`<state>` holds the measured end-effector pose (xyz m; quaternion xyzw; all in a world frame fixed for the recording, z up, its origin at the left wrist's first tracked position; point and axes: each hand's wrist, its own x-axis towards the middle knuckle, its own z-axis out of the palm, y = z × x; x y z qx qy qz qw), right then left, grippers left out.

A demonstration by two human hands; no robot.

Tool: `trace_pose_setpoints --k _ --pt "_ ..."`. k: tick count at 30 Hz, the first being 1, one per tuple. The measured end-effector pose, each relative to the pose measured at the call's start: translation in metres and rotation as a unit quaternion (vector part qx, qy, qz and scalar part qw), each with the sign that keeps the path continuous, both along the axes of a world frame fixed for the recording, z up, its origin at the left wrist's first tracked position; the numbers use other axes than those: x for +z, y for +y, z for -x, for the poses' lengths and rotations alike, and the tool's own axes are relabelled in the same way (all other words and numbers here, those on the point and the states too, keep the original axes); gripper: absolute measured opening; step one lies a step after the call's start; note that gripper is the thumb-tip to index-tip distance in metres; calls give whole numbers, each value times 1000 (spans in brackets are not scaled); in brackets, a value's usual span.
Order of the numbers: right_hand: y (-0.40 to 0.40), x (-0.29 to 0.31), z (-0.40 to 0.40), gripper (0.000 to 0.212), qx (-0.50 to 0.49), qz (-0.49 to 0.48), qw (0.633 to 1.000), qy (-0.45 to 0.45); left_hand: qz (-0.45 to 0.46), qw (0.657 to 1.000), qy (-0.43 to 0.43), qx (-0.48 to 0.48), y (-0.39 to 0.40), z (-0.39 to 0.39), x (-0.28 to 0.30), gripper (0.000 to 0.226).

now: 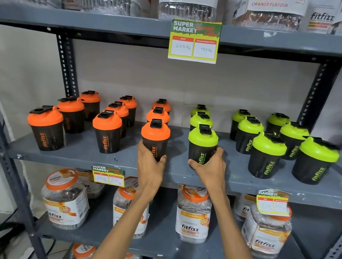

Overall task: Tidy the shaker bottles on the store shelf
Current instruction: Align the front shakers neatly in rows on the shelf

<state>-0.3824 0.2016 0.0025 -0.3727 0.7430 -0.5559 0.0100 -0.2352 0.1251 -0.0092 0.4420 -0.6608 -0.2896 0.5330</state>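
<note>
Left hand (150, 163) grips the front orange-lid shaker (155, 139), right hand (210, 167) grips the front green-lid shaker (202, 146); both upright at the near edge of the middle shelf (182, 172). Each heads its own column, running straight back.

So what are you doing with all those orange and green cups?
A person is tidying shaker bottles on a grey shelf. The left hand grips the front orange-lidded bottle, and the right hand grips the front green-lidded bottle. Both bottles stand upright on the shelf. Orange lids fill the left side, green lids the right, in rows running front to back.
</note>
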Motion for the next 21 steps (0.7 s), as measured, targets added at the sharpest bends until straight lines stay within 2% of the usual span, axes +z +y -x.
trace_pose_setpoints --k 12,17,19,21 --pt "3 -1 1 82 11 -9 1000 -6 -4 1000 3 1 -2 1 -3 81" --pt "13 -2 -5 103 23 11 1000 -9 -12 1000 8 -17 1 -4 -3 98" --pt "23 -10 -15 95 4 68 998 3 -4 1000 17 -23 6 -9 -5 100" --pt "32 -19 -31 76 -26 146 988 38 25 999 35 -6 16 -19 -10 90"
